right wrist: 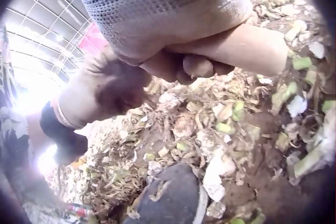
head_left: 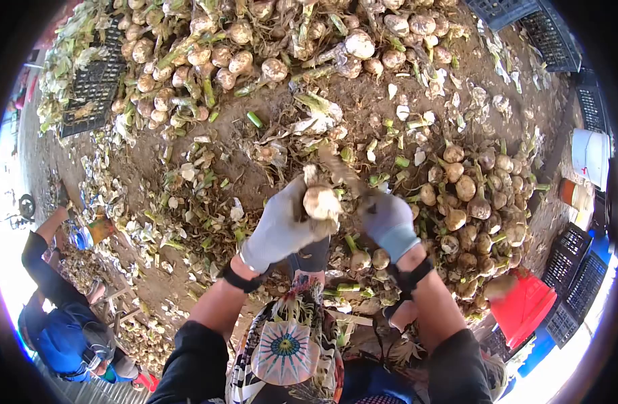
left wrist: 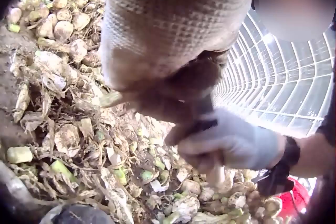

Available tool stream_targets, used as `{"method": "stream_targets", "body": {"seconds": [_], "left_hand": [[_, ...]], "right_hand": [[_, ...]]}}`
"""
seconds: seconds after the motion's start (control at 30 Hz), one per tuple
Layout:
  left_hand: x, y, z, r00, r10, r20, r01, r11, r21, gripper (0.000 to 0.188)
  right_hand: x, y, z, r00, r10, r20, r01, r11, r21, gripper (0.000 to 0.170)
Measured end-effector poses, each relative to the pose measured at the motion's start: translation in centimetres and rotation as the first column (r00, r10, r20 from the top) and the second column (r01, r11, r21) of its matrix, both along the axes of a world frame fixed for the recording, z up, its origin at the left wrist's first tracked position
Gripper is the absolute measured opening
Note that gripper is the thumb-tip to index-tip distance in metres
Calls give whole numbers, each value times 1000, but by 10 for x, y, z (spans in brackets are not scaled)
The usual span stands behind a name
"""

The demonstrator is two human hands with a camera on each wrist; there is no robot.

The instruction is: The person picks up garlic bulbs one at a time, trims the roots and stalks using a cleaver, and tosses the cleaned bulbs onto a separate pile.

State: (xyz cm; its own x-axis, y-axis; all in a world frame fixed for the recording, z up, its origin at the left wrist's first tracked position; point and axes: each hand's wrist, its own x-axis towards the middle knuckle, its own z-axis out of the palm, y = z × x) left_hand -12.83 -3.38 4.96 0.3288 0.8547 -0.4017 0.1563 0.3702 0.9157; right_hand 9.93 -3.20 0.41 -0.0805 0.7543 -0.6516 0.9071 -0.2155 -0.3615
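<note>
In the head view, my gloved left hand (head_left: 278, 225) grips a round, pale bulb (head_left: 321, 202) with a short stem stub pointing up. To its right, my gloved right hand (head_left: 389, 221) is curled round a tool whose blurred brown blade (head_left: 341, 170) reaches up and left, above the bulb. The right wrist view has a smooth, pale handle (right wrist: 252, 49) sticking out of my right hand (right wrist: 163, 16), with my left hand (right wrist: 102, 90) close by. My left hand (left wrist: 173, 29) fills the top of the left wrist view, hiding most of the bulb; my right hand (left wrist: 228, 142) is just below.
Piled bulbs with stems (head_left: 241, 60) lie ahead, and another heap (head_left: 467, 209) is at the right. Leaf scraps cover the soil. Black crates (head_left: 93, 87) stand far left and right, with a red container (head_left: 521, 306) and white bucket (head_left: 590, 156) at right. Another person (head_left: 66, 330) is lower left.
</note>
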Motion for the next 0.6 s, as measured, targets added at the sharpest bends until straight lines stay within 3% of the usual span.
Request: {"method": "stream_targets", "body": {"seconds": [0.03, 0.1, 0.13, 0.17, 0.2, 0.23, 0.3, 0.33, 0.37, 0.43, 0.47, 0.5, 0.53, 0.57, 0.6], "left_hand": [[5, 4, 14, 999, 16, 49, -14, 999, -45, 59], [10, 4, 18, 988, 93, 121, -81, 992, -95, 57], [10, 4, 10, 999, -28, -43, 31, 998, 60, 55], [10, 7, 4, 967, -120, -225, 167, 965, 201, 53], [15, 4, 0, 955, -109, -277, 189, 941, 281, 40], [13, 4, -5, 954, -109, -281, 191, 940, 283, 40], [10, 5, -18, 780, -223, -584, 544, 704, 457, 26], [12, 9, -13, 745, -227, -627, 599, 640, 481, 19], [12, 11, -8, 744, -231, -627, 601, 640, 479, 19], [11, 16, 2, 604, -261, -753, 762, 465, 450, 16], [6, 19, -1, 630, -202, -750, 752, 399, 524, 14], [9, 22, 0, 629, -198, -752, 752, 402, 523, 14], [19, 21, 3, 726, -200, -658, 656, 487, 576, 10], [30, 22, 4, 810, -179, -558, 549, 566, 615, 9], [48, 20, -4, 725, -323, -609, 677, 497, 543, 15]], "right_hand": [[14, 0, 1, 997, -64, 47, 68, 995, -77, 28], [28, -19, -5, 974, -170, -148, 170, 985, -12, 29], [28, -22, -4, 974, -172, -145, 173, 985, -8, 29], [25, -22, -3, 913, -262, -312, 262, 964, -41, 29], [19, -22, -3, 815, -340, -469, 337, 937, -92, 29], [12, -17, 4, 813, -339, -473, 338, 937, -91, 29], [0, 2, 32, 863, -171, -476, 204, 979, 17, 29], [-4, 8, 43, 885, -51, -462, 109, 989, 99, 33], [-1, 11, 34, 885, -55, -462, 111, 989, 96, 33], [16, 10, 2, 974, 184, -135, -194, 979, -66, 36], [29, 7, -5, 976, 218, -12, -217, 964, -152, 39], [42, -6, -17, 993, 115, -14, -115, 967, -229, 46], [45, -25, -29, 984, -133, -119, 87, 940, -329, 49], [44, -43, -43, 906, -375, -196, 262, 861, -436, 52], [37, -62, -60, 705, -571, -421, 452, 819, -353, 50]]}}
